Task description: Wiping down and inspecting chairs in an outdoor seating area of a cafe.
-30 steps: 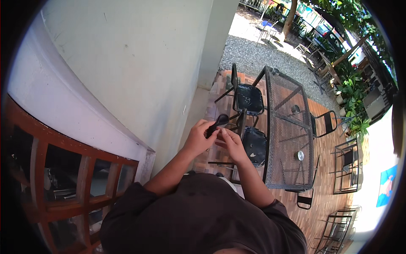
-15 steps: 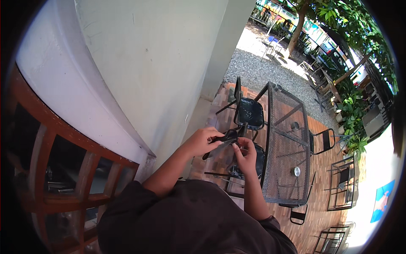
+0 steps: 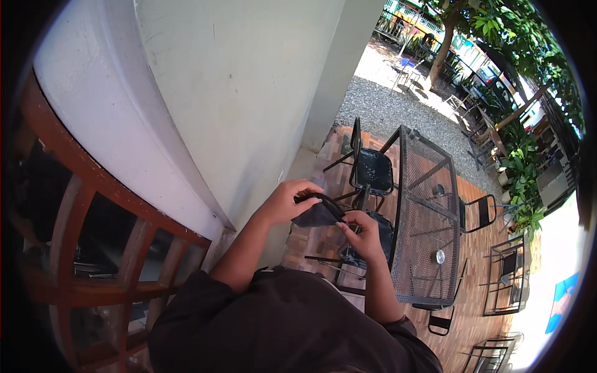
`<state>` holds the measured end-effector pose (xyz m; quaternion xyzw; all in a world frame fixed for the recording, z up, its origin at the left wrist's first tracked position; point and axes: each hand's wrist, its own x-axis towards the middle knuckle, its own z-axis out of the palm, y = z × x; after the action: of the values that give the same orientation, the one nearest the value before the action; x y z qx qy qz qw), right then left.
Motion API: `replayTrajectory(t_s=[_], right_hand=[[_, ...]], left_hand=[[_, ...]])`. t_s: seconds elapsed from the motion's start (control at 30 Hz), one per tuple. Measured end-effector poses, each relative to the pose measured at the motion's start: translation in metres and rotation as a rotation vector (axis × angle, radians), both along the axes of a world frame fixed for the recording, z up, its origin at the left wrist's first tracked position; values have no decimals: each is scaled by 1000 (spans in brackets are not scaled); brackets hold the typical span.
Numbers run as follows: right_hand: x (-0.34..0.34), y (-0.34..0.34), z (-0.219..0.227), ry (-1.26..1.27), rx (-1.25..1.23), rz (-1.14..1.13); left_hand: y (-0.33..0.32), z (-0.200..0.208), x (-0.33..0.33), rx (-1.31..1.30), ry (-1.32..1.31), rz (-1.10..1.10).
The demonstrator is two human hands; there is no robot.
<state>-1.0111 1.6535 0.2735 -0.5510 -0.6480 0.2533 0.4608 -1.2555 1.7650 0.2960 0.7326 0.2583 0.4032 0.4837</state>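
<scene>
A piece of thin black see-through cloth (image 3: 315, 217) with a thicker dark band along its upper edge is stretched between my two hands, in front of my chest. My left hand (image 3: 286, 202) pinches one end of the band, its thumb lying along the edge. At the other end, my right hand (image 3: 363, 234) grips the band between thumb and fingers. The sheer part hangs below the band between them. Its exact kind I cannot make out.
A black mesh-topped table (image 3: 426, 217) with a small metal dish (image 3: 440, 256) stands to the right. Black chairs (image 3: 373, 169) are around it. On the left are a pale wall (image 3: 242, 81) and a brown wooden frame with panes (image 3: 90, 168). Gravel (image 3: 385, 102) lies beyond the tiled floor.
The black cloth was bunched between my hands and is now spread, with its band pulled into a line. My left hand has risen slightly, and my right hand has moved slightly lower.
</scene>
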Motion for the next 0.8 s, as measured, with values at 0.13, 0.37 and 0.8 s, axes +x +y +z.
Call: replayTrajectory(t_s=[0.13, 0.37, 0.8], right_hand=[[-6, 6, 41, -106, 97, 36], [-7, 2, 101, -169, 256, 237], [-23, -15, 105, -266, 152, 243]], left_hand=[[9, 12, -9, 22, -66, 43], [-4, 40, 3, -207, -427, -137], [5, 22, 21, 333, 53, 244]])
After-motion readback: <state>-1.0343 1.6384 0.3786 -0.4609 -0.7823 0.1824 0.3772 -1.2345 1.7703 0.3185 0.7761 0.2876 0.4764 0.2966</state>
